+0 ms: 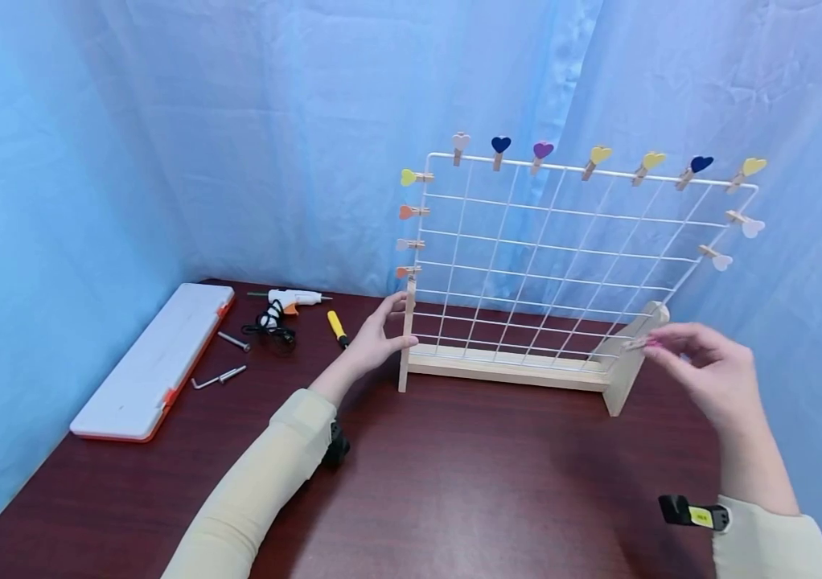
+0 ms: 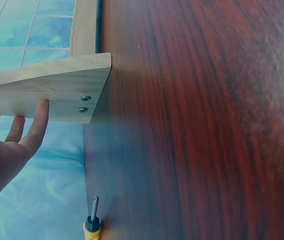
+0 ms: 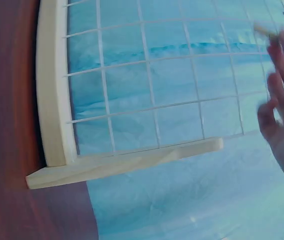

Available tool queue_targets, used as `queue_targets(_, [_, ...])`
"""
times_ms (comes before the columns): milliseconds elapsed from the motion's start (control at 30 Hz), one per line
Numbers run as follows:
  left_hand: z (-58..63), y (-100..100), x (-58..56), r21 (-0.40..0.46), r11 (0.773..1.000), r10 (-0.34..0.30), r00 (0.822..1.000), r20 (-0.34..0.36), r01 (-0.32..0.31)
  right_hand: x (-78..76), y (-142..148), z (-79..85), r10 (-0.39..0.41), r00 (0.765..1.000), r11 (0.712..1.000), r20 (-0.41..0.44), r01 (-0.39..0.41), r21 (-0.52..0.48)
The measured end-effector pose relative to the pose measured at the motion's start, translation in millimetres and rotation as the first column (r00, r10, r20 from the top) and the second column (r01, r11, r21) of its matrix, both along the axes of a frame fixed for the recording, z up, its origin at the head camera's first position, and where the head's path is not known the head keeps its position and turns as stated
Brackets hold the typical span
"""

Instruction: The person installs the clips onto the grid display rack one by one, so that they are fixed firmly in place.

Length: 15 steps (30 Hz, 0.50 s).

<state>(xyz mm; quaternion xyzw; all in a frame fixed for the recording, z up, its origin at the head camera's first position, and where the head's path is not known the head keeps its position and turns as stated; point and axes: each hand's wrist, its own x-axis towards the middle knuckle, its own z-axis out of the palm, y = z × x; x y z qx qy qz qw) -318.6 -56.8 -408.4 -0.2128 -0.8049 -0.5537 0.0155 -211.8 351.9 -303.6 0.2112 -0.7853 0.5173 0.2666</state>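
A white wire grid [image 1: 563,241] stands in a wooden base with two side boards. Heart-topped clothespins in several colours line its top edge, such as a purple one [image 1: 543,153]. More are clipped along the left edge, among them an orange one [image 1: 411,212], and a white one [image 1: 750,225] sits on the right edge. My left hand [image 1: 376,338] holds the left side board [image 2: 56,90], thumb on one face and fingers against the other. Beside the right side board [image 1: 630,362], my right hand [image 1: 715,370] pinches a clothespin [image 1: 639,343] with a pinkish top, partly hidden by the fingers.
A white case with orange edging [image 1: 154,362] lies at the table's left. Between it and the stand are a glue gun [image 1: 295,299] with a coiled black cord, a yellow screwdriver [image 1: 337,326], a bolt [image 1: 234,342] and a hex key [image 1: 207,383]. Blue curtains hang behind.
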Motion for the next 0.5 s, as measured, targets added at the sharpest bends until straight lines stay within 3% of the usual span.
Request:
queue_targets(33, [-4.1, 0.1, -2.8, -0.002, 1.0, 0.008, 1.0, -0.006, -0.008, -2.1, 2.2, 1.1, -0.082, 0.997, 0.995, -0.015, 0.081, -0.057])
queue_targets(100, [-8.1, 0.1, -5.4, -0.014, 1.0, 0.022, 1.0, -0.009, -0.023, -7.6, 7.3, 0.9, -0.191, 0.981, 0.955, -0.019, 0.181, -0.233])
queue_targets(167, [-8.5, 0.3, -5.4, -0.013, 1.0, 0.028, 1.0, -0.006, -0.028, -13.8, 12.5, -0.1, -0.244, 0.969, 0.883, -0.043, 0.204, -0.423])
queue_targets(233, [-8.4, 0.3, -5.3, -0.013, 1.0, 0.026, 1.0, -0.007, -0.026, -18.0, 16.1, -0.1, -0.322, 0.946, 0.8, -0.036, 0.252, -0.544])
queue_targets(367, [-7.4, 0.2, -5.2, -0.016, 1.0, 0.023, 1.0, 0.0, -0.023, -24.6, 19.6, 0.2, -0.439, 0.895, 0.653, 0.079, 0.379, -0.656])
queue_targets(500, [1.2, 0.5, 0.9, -0.003, 1.0, 0.004, 1.0, 0.002, -0.004, -33.3, 21.0, 0.1, -0.42, 0.883, 0.517, 0.21, 0.423, -0.744])
